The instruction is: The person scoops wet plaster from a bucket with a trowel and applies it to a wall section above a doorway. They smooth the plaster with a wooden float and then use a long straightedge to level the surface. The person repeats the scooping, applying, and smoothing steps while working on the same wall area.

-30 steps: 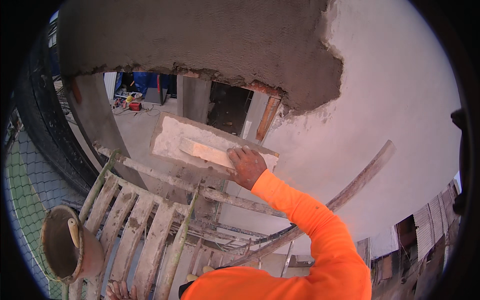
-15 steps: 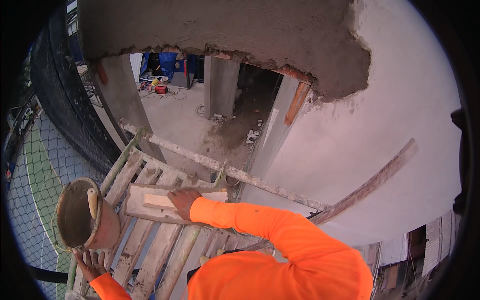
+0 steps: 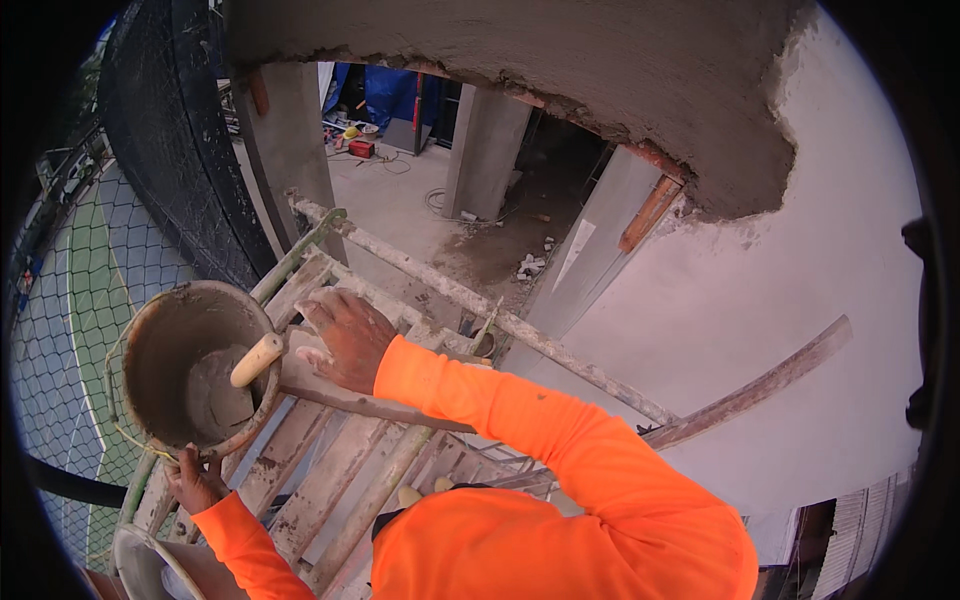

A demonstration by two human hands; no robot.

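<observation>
Bucket (image 3: 197, 368) of wet grey mortar, round and mortar-caked, at the left of the view, resting at the edge of a scaffold platform (image 3: 340, 470) of rough wooden planks. A tool with a pale wooden handle (image 3: 257, 359) stands in the mortar, its handle leaning against the right side of the rim. The left hand (image 3: 194, 482), in an orange sleeve, has its fingers closed over the bucket's near rim from below. The right hand (image 3: 346, 338), likewise orange-sleeved, lies just right of the bucket, fingers loosely spread and pointing toward the handle; it rests over a flat, mortar-smeared board (image 3: 345, 398), and whether it grips the board cannot be told.

Background, upper left: black mesh netting (image 3: 190, 170) hangs beside the scaffold, with a green court surface (image 3: 85, 290) seen through it far below. Upper centre: grey concrete columns (image 3: 485, 150) stand on a bare floor; beyond them lie a blue sheet (image 3: 390, 95) and, beside it, a small red box-shaped object (image 3: 361, 149), too small to tell further. Top: a rough grey rendered soffit (image 3: 560, 60) curves across the view. Right: a smooth pale plastered wall (image 3: 760, 290), with a long weathered wooden pole (image 3: 760, 385) slanting across it.
</observation>
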